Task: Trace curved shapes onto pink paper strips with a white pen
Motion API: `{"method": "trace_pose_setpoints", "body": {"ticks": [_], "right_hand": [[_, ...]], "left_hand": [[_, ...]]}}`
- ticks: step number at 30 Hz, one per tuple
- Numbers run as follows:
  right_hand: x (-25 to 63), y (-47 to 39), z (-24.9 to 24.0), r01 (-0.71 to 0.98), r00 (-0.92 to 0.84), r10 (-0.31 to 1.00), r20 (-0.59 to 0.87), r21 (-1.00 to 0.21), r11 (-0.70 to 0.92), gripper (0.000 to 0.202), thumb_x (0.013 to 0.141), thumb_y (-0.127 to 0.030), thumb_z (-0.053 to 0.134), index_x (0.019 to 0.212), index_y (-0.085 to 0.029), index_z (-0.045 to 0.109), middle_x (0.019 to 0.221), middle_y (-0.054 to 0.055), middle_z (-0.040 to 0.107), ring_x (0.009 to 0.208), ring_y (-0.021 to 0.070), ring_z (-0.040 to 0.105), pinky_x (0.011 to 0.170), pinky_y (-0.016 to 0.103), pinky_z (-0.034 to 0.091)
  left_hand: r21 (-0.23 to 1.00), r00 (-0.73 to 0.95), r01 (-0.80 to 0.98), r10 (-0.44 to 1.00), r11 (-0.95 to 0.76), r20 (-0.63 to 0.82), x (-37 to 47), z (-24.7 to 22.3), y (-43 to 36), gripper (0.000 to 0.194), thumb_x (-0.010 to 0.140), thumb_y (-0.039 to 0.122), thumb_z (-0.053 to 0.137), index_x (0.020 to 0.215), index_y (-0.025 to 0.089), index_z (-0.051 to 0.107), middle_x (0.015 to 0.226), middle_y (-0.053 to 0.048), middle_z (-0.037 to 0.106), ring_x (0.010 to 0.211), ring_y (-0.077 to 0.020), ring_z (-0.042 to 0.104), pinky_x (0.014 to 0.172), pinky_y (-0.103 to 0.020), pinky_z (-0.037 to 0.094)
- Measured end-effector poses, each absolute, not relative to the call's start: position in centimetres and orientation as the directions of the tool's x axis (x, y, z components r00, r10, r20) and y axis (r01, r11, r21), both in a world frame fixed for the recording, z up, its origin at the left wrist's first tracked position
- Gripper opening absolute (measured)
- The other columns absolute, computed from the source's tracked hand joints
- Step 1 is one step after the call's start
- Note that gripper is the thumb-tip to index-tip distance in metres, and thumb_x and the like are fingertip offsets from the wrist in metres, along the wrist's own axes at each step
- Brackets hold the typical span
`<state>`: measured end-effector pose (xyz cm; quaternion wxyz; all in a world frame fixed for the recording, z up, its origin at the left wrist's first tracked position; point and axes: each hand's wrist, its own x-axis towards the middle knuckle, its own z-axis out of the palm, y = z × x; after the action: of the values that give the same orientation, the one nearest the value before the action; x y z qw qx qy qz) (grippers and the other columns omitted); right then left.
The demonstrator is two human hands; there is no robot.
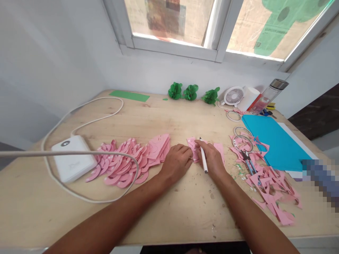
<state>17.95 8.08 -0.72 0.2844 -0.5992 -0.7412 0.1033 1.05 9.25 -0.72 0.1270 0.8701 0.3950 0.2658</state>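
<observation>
My right hand (212, 157) is closed around a white marker (203, 158), its dark tip pointing away from me. Under and beside that hand lies a piece of pink paper (191, 141) with curved lines drawn on it. Fingers bent and together, my left hand (177, 160) meets the left edge of this paper; its fingertips are partly hidden. Another bit of pink paper (219, 150) shows just beyond my right hand. To the left, a heap of cut curved pink paper shapes (124, 162) adjoins a stack of pink sheets (159, 146).
A white power bank (72, 158) with a looping cable stands left. Pink scraps (275, 197), scissors (247, 160), tape rolls (242, 143) and blue sheets (278, 141) lie right. Green paper ornaments (190, 92), a small fan (233, 96) and a bottle (270, 95) line the back.
</observation>
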Motion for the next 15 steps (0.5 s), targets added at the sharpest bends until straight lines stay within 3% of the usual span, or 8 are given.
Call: {"method": "trace_pose_setpoints", "body": {"ticks": [15], "right_hand": [[17.82, 8.08, -0.54, 0.832, -0.109, 0.956, 0.271, -0.502, 0.237, 0.046, 0.081, -0.006, 0.049, 0.122, -0.024, 0.062, 0.097, 0.006, 0.068, 0.086, 0.0197, 0.060, 0.073, 0.029, 0.046]], "left_hand": [[0.434, 0.544, 0.614, 0.752, -0.659, 0.372, 1.10, -0.77, 9.29, 0.012, 0.081, 0.010, 0.053, 0.075, 0.020, 0.056, 0.089, -0.003, 0.066, 0.091, -0.0204, 0.055, 0.084, -0.036, 0.045]]}}
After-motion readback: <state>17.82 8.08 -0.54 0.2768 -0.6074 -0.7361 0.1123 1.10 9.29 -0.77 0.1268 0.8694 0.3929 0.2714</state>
